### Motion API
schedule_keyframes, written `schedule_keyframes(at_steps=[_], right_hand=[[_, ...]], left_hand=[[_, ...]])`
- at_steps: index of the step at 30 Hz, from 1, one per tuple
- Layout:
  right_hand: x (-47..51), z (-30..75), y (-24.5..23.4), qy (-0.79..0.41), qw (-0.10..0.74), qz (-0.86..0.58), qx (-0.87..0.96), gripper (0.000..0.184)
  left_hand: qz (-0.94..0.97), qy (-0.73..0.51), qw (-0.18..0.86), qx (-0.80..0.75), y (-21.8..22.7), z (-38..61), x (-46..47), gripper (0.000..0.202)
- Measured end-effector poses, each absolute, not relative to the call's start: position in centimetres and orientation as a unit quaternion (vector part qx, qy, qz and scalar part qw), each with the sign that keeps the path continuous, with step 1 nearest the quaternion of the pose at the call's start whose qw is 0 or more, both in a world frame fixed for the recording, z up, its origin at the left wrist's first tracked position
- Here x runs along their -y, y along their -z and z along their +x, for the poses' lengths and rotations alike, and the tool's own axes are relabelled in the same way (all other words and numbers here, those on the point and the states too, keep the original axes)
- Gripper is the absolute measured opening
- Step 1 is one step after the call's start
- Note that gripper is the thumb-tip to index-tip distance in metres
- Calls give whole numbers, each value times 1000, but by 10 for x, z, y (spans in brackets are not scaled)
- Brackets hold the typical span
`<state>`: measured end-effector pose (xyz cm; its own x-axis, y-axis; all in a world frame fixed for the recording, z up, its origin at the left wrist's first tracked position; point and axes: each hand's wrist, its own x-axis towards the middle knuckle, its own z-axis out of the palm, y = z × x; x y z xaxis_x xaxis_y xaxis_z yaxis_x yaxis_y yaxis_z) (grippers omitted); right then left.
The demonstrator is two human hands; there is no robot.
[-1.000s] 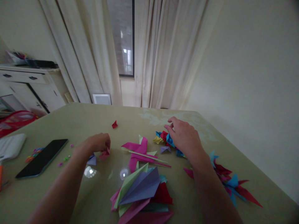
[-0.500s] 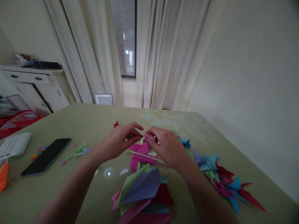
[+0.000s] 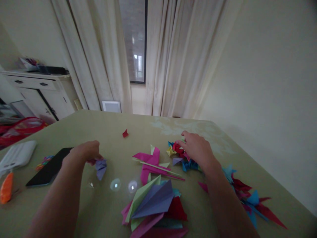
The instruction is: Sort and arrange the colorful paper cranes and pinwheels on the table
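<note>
My left hand is at the left of the table beside the phone, its fingers closed on a small purple folded paper piece. Over a heap of small folded paper pieces in red, yellow, blue and pink hovers my right hand. Its thumb and index finger are apart, and I see nothing between them; its other fingers are partly hidden. Between the hands lies a pink and light green folded paper shape with thin strips across it.
A stack of folded coloured papers lies near me. More pointed paper shapes are at right. A black phone, a white case and an orange object lie left. One red piece sits farther back.
My hands have parted from the middle. The left moved left and now holds the purple piece; the right moved right over the heap and no longer pinches the pink piece.
</note>
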<state>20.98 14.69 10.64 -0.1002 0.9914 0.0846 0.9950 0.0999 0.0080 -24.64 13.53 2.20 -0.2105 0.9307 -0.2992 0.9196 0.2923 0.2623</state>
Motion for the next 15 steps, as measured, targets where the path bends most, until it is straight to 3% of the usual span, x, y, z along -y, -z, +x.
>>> schedule_keyframes(at_steps=[4, 6, 12, 15], right_hand=[[-134, 201, -112, 4, 51, -639, 767, 38], [-126, 195, -114, -7, 71, -600, 797, 35], [-95, 161, -111, -93, 199, -400, 890, 36], [-81, 147, -109, -85, 225, -345, 907, 22]], left_hand=[[595, 25, 257, -761, -24, -218, -144, 9], [626, 6, 268, -732, -37, -203, -143, 15], [752, -216, 395, -481, -99, -141, -113, 29], [755, -308, 425, -394, -113, -109, -99, 29]])
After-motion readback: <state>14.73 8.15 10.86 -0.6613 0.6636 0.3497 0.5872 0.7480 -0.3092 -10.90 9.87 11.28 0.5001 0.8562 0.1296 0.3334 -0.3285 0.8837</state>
